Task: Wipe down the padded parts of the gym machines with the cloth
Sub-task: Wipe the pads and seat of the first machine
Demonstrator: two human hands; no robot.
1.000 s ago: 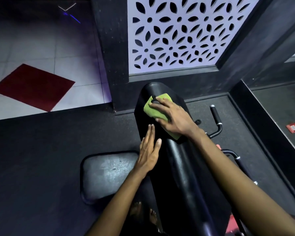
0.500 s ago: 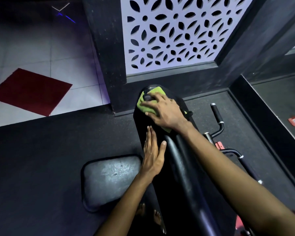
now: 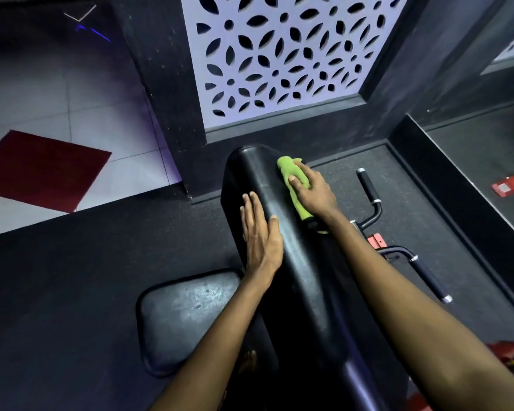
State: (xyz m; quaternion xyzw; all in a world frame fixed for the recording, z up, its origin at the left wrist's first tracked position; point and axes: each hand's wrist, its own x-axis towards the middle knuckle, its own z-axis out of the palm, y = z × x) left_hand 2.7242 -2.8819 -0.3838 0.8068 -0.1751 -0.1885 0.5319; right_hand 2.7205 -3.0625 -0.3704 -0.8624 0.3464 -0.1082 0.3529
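Observation:
A long black padded backrest (image 3: 260, 176) runs from the bottom middle up toward the wall. My right hand (image 3: 313, 192) presses a green cloth (image 3: 290, 170) against the pad's upper right edge, near its far end. The cloth's lower end (image 3: 304, 213) shows below my palm. My left hand (image 3: 258, 235) lies flat with fingers together on the pad's left side, holding nothing. A black padded seat (image 3: 187, 310) sits lower left of the backrest.
A black machine handle (image 3: 368, 188) and a bar (image 3: 425, 274) stick out right of the pad. A white patterned screen (image 3: 279, 60) in a dark wall stands behind. Red mat (image 3: 42, 170) on tiled floor at left; a raised dark ledge (image 3: 457, 197) at right.
My right hand slid the cloth from the pad's top left over to its right edge. My left hand stayed flat on the pad's left side.

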